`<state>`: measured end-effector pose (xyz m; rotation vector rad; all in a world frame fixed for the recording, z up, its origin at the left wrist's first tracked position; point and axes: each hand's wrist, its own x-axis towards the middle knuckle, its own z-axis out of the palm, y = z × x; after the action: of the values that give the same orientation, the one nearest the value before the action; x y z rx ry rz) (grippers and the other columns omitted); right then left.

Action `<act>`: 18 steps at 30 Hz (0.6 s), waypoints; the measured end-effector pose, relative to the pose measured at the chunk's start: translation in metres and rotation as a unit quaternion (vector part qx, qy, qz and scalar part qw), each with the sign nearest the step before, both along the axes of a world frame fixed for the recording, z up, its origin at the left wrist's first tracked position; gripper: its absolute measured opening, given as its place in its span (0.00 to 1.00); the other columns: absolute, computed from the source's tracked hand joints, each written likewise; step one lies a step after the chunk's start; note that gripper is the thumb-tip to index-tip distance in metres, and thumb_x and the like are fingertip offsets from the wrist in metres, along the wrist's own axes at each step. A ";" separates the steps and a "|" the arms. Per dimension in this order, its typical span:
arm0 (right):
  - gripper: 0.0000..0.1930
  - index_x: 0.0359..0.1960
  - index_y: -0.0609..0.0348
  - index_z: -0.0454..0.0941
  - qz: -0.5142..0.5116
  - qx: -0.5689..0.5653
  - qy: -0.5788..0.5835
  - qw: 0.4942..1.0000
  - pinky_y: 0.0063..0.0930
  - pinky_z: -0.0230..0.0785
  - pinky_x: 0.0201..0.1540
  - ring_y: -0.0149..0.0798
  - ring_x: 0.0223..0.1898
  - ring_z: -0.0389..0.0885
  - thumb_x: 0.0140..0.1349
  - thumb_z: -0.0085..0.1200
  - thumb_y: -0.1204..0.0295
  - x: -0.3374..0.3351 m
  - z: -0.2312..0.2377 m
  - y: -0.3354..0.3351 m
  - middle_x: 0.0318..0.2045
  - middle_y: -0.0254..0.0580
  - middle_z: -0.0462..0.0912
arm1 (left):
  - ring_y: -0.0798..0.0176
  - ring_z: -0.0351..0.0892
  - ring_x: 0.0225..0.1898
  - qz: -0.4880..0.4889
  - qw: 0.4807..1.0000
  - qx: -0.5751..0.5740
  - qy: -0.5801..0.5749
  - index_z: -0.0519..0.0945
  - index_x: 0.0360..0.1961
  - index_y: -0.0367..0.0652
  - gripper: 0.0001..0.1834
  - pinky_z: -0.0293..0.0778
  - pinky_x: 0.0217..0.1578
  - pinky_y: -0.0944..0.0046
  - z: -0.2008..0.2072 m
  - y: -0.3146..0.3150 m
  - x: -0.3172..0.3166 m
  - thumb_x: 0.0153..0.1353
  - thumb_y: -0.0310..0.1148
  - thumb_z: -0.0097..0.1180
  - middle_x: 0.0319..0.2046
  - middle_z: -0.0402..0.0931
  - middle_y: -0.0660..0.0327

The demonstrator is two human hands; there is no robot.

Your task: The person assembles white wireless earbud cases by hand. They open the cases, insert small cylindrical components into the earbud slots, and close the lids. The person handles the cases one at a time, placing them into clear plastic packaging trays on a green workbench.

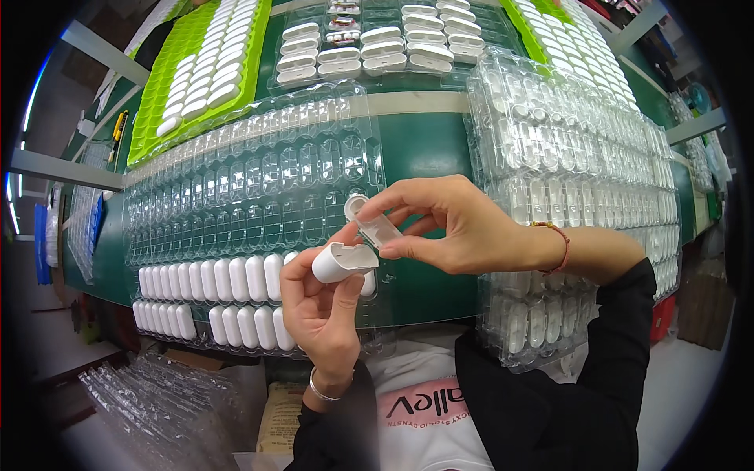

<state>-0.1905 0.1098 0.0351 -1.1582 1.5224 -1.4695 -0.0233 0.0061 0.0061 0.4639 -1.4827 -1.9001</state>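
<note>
My left hand [326,326] grips a hollow white plastic shell [343,264] with a rounded body, its open end turned up toward the right. Just above it, my right hand [467,224] pinches a whitish, partly see-through insert [380,229] between thumb and fingers. One end of that insert has a rounded, ring-like shape. The two parts are very close together; whether they touch I cannot tell. Beneath my left hand lies a clear blister tray [236,184], with rows of white capsule-shaped cases [255,277] in its near part.
Stacked clear trays [581,169] filled with whitish parts stand to the right. Along the back, a tray holds opened white cases [385,55], between bright green trays [149,102] of white pieces. Clear plastic packing [157,400] lies low at left. The table [428,149] is green.
</note>
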 end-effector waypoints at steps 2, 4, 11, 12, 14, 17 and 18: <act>0.18 0.49 0.60 0.78 -0.002 0.007 -0.004 1.000 0.32 0.80 0.45 0.37 0.46 0.82 0.55 0.61 0.80 -0.002 0.000 0.001 0.44 0.42 0.83 | 0.60 0.77 0.53 0.001 1.000 0.008 0.003 0.65 0.53 0.34 0.20 0.74 0.52 0.65 -0.001 0.001 -0.002 0.62 0.20 0.57 0.53 0.74 0.40; 0.17 0.48 0.60 0.78 -0.001 0.013 -0.010 1.000 0.32 0.80 0.45 0.36 0.46 0.82 0.55 0.61 0.81 -0.002 0.000 0.001 0.43 0.41 0.84 | 0.62 0.77 0.52 0.001 1.000 0.008 -0.008 0.65 0.53 0.34 0.21 0.74 0.51 0.67 -0.001 0.001 -0.001 0.61 0.20 0.58 0.52 0.75 0.42; 0.15 0.47 0.62 0.79 -0.002 0.016 -0.028 0.999 0.28 0.80 0.44 0.34 0.47 0.81 0.56 0.59 0.81 -0.003 0.000 0.001 0.43 0.39 0.85 | 0.66 0.78 0.49 -0.004 0.999 0.040 -0.019 0.65 0.53 0.35 0.21 0.74 0.47 0.71 -0.001 0.002 0.000 0.61 0.20 0.59 0.50 0.77 0.47; 0.15 0.47 0.62 0.79 -0.004 0.013 -0.027 1.000 0.28 0.80 0.44 0.34 0.47 0.81 0.56 0.59 0.81 -0.002 0.000 0.001 0.43 0.39 0.85 | 0.66 0.78 0.49 -0.006 0.999 0.033 -0.018 0.65 0.53 0.35 0.21 0.74 0.47 0.71 -0.002 0.002 0.001 0.61 0.20 0.59 0.50 0.77 0.47; 0.16 0.48 0.61 0.79 0.004 0.023 -0.029 0.999 0.29 0.79 0.48 0.34 0.49 0.81 0.56 0.60 0.81 -0.004 0.001 0.002 0.44 0.39 0.84 | 0.66 0.78 0.49 -0.012 1.000 0.020 -0.015 0.65 0.53 0.35 0.21 0.75 0.47 0.71 -0.005 0.002 0.001 0.61 0.19 0.59 0.50 0.77 0.47; 0.16 0.47 0.62 0.79 -0.003 0.025 -0.025 0.999 0.28 0.79 0.46 0.33 0.48 0.81 0.56 0.60 0.82 -0.004 -0.002 0.002 0.42 0.37 0.85 | 0.66 0.78 0.49 -0.023 0.999 0.027 -0.014 0.65 0.52 0.35 0.21 0.75 0.46 0.70 -0.005 0.001 -0.001 0.61 0.19 0.59 0.51 0.77 0.47; 0.15 0.46 0.63 0.79 -0.007 0.023 -0.022 0.999 0.27 0.80 0.44 0.32 0.47 0.82 0.55 0.59 0.82 -0.003 -0.003 0.002 0.41 0.36 0.86 | 0.66 0.78 0.49 -0.024 0.999 0.028 -0.020 0.65 0.52 0.35 0.21 0.75 0.46 0.70 -0.004 0.000 -0.001 0.60 0.19 0.59 0.51 0.77 0.46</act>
<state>-0.1940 0.1114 0.0324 -1.0824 1.5290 -1.4527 -0.0238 0.0063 0.0021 0.4998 -1.4812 -1.9841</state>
